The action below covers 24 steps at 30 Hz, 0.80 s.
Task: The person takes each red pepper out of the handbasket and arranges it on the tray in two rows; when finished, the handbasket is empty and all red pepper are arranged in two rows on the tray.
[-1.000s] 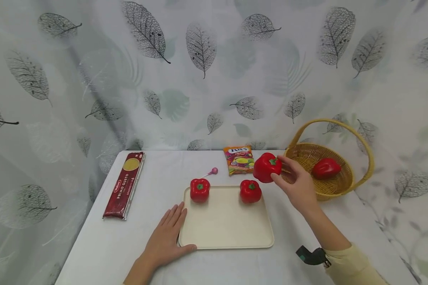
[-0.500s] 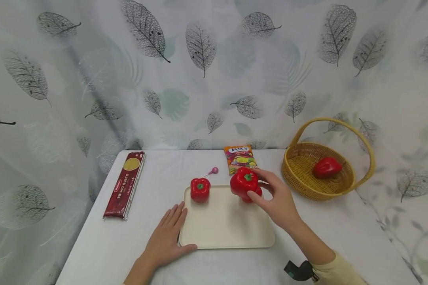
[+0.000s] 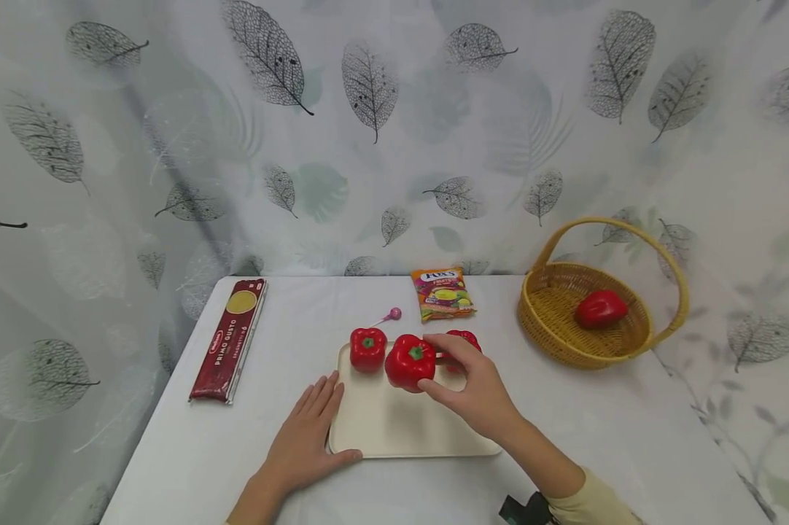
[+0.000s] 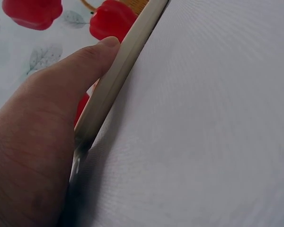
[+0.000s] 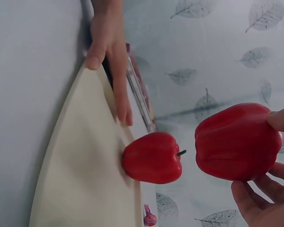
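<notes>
A red bell pepper (image 3: 409, 364) is pinched between the thumb and fingers of my right hand (image 3: 478, 394), above the cream tray (image 3: 381, 434). In the right wrist view this pepper (image 5: 236, 142) is clearly off the tray. My left hand (image 3: 305, 441) rests at the tray's left edge, fingers straight and thumb along the near-left corner; the left wrist view shows the thumb (image 4: 92, 59) touching the rim. On the tray, one red pepper (image 3: 367, 351) stands at the far-left corner. Another red pepper (image 3: 467, 339), at the far right, is partly hidden behind my right hand.
A yellow wicker basket (image 3: 545, 343) with a red pepper (image 3: 601, 309) inside stands at the right. Behind the tray lie a candy bag (image 3: 443, 294) and a pink lollipop (image 3: 394, 314). A red spaghetti pack (image 3: 229, 341) lies at the left on the white table.
My right hand has carried the pepper leftward and nearer, from beside the basket, past the far-right pepper, to over the middle of the tray. My left hand has stayed put.
</notes>
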Motion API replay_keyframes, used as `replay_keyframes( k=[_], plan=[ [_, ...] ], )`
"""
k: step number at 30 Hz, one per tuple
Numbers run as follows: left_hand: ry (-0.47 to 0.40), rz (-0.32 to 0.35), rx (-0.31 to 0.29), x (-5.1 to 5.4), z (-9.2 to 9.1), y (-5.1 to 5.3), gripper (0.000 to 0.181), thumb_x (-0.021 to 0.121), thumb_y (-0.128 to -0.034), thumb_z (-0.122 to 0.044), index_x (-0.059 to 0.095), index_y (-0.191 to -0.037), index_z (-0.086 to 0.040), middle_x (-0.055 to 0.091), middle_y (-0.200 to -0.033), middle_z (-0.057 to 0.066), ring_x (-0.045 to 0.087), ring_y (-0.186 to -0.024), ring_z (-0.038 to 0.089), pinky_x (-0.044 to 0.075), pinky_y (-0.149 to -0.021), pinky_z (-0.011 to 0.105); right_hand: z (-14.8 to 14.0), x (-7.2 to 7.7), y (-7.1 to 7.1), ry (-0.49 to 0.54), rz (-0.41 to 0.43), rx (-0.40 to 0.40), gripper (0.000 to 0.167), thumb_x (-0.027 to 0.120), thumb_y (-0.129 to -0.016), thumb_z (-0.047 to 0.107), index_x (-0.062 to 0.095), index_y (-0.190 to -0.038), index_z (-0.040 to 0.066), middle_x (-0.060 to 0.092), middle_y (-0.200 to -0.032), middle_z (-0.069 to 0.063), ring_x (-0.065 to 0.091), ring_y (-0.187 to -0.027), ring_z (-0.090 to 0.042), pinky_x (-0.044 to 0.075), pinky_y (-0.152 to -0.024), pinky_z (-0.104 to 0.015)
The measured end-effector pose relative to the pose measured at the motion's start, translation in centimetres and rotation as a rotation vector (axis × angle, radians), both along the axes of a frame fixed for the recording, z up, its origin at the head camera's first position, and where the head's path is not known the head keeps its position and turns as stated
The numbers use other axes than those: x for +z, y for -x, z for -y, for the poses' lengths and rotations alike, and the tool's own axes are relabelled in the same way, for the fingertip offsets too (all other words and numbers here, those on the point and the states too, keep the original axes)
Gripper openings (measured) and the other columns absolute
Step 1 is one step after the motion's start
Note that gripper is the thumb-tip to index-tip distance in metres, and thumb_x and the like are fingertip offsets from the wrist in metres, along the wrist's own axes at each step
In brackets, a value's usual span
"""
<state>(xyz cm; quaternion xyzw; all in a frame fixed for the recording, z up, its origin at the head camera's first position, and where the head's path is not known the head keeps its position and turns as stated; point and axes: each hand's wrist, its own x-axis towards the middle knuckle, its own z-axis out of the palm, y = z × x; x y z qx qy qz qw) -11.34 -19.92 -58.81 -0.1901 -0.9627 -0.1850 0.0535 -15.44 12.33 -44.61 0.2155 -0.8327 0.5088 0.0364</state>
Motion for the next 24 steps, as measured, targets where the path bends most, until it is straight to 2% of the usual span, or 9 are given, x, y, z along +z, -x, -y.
replay_keyframes(
  k=[6, 14, 21, 24],
  plan=[
    [0.009, -0.027, 0.012, -0.2, -0.1, 0.1, 0.12, 0.061, -0.0832, -0.091, 0.04, -0.168, -0.008, 0.027, -0.178, 0.007, 0.023, -0.164, 0.029, 0.026, -0.13, 0.053, 1.7, -1.4, -0.2, 0.015, 0.012, 0.097, 0.069, 0.093, -0.087, 0.023, 0.064, -0.15, 0.019, 0.064, -0.144, 0.007, 0.064, -0.127, -0.017, 0.06, -0.098, -0.032],
    [0.007, 0.011, 0.006, 0.1, 0.0, 0.2, 0.12, 0.062, -0.0836, -0.089, 0.038, -0.169, -0.009, 0.026, -0.178, 0.007, 0.02, -0.165, 0.029, 0.024, -0.13, 0.052, 3.6, -3.5, -0.5, 0.014, 0.04, 0.176, 0.067, 0.091, -0.09, 0.023, 0.063, -0.15, 0.014, 0.065, -0.142, 0.008, 0.065, -0.126, -0.016, 0.059, -0.1, -0.031],
    [-0.012, -0.007, 0.005, 0.0, 0.1, 0.2, 0.118, 0.064, -0.0833, -0.087, 0.041, -0.168, -0.008, 0.029, -0.177, 0.007, 0.022, -0.164, 0.03, 0.026, -0.13, 0.054, 4.8, -4.9, -0.7, 0.031, 0.11, 0.227, 0.064, 0.09, -0.091, 0.025, 0.064, -0.149, 0.018, 0.064, -0.143, 0.012, 0.063, -0.129, -0.014, 0.06, -0.102, -0.053],
    [-0.016, -0.022, -0.001, -0.2, 0.1, 0.2, 0.118, 0.065, -0.0832, -0.087, 0.041, -0.168, -0.009, 0.03, -0.177, 0.007, 0.023, -0.164, 0.03, 0.028, -0.129, 0.055, 5.1, -5.6, -0.7, 0.011, 0.132, 0.236, 0.065, 0.089, -0.093, 0.025, 0.063, -0.151, 0.016, 0.064, -0.144, 0.01, 0.063, -0.13, -0.015, 0.059, -0.103, -0.055]
  ],
)
